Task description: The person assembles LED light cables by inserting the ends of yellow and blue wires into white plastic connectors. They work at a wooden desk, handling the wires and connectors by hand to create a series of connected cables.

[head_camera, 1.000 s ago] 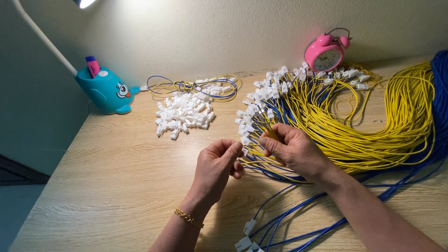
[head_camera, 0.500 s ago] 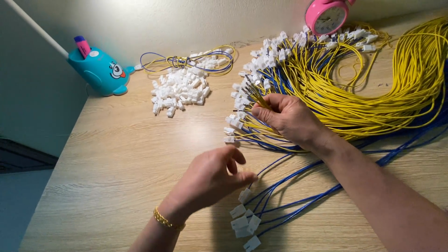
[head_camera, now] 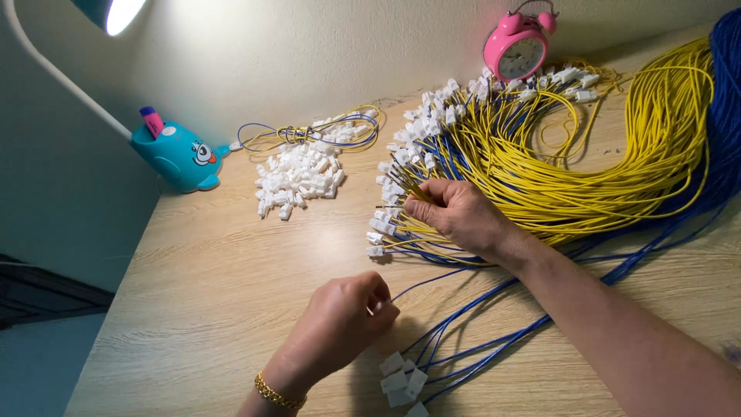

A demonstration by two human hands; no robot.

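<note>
Pinching wires: 2 hands [head_camera: 455, 212], 1 clock [head_camera: 515, 48]

One head-worn view looked down and forward from above the near edge of the wooden table [head_camera: 193, 309]; it sat close over the left hand [head_camera: 343, 316] and right hand [head_camera: 455, 212]; the wall [head_camera: 309, 54] closed the far side; no second view shared the scene.

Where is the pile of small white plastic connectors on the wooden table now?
In the head view, the pile of small white plastic connectors lies at the upper left of the light wooden table, right of the teal toy-shaped lamp base and below a small coil of wires.
</note>
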